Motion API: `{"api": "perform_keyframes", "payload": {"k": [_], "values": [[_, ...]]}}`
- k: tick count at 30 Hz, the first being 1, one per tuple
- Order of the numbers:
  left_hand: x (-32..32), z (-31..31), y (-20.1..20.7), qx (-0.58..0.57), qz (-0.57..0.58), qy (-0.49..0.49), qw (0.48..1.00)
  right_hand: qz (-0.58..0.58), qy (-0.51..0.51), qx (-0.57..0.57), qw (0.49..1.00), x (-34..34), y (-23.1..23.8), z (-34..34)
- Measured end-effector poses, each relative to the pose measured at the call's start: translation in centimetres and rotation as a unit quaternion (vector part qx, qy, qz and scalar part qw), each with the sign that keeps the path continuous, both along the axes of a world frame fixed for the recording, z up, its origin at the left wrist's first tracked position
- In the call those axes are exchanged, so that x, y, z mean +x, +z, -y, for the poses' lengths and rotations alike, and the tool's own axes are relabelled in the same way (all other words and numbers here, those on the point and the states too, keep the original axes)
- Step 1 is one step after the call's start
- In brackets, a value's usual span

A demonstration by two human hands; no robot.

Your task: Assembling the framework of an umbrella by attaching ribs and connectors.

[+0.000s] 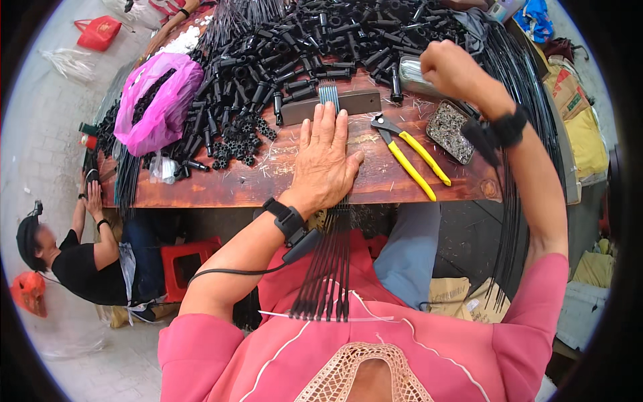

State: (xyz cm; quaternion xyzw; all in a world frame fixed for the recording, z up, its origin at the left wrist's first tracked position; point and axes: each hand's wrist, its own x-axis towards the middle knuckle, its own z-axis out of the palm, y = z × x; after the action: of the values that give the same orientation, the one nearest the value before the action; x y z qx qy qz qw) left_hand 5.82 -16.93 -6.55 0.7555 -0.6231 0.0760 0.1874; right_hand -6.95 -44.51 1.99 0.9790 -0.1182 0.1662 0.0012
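My left hand [325, 157] lies flat, fingers stretched out together, on a row of thin rods. Their silvery ends [329, 92] stick out past my fingertips across a dark flat bar [365, 102]. Behind the hand the rods continue as thin black rods [328, 268], hanging over the table edge toward my lap. My right hand [452, 70] is raised at the right, its fingers curled closed; whatever they hold is hidden. It is beside a clear box [414, 79] of fine pale pieces. Yellow-handled pliers [414, 157] lie between the hands, jaws toward the bar.
Black tubular plastic parts [254, 67] are heaped across the back of the wooden table [254, 184]. A pink plastic bag [157, 100] stands left, a tray of small metal bits [450, 130] right. Long black rods [529, 114] hang at the right edge. Another person [94, 258] works at left.
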Motion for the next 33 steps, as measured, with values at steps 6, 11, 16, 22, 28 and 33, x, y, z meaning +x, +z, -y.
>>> {"api": "perform_keyframes", "payload": {"k": [6,11,16,22,28,33], "values": [[0.4,0.1,0.0,0.008,0.002,0.009,1.0,-0.04,-0.045,0.121,0.991,0.4,-0.8,3.7],[0.4,0.1,-0.1,0.009,-0.001,0.015,1.0,0.023,0.007,0.073,0.997,0.4,-2.6,5.3],[0.5,-0.2,0.2,0.021,-0.013,0.014,1.0,0.027,-0.038,0.08,0.996,0.4,-1.5,4.7],[0.1,-0.1,0.3,0.011,-0.018,0.009,1.0,0.075,0.002,0.074,0.994,2.5,0.6,-0.5],[0.0,-0.2,0.3,0.016,-0.011,0.006,1.0,0.026,0.109,0.184,0.976,6.4,-3.5,-5.4],[0.0,-0.8,0.2,0.028,-0.009,-0.002,1.0,-0.028,0.076,0.182,0.98,6.6,-3.8,-6.0]]}}
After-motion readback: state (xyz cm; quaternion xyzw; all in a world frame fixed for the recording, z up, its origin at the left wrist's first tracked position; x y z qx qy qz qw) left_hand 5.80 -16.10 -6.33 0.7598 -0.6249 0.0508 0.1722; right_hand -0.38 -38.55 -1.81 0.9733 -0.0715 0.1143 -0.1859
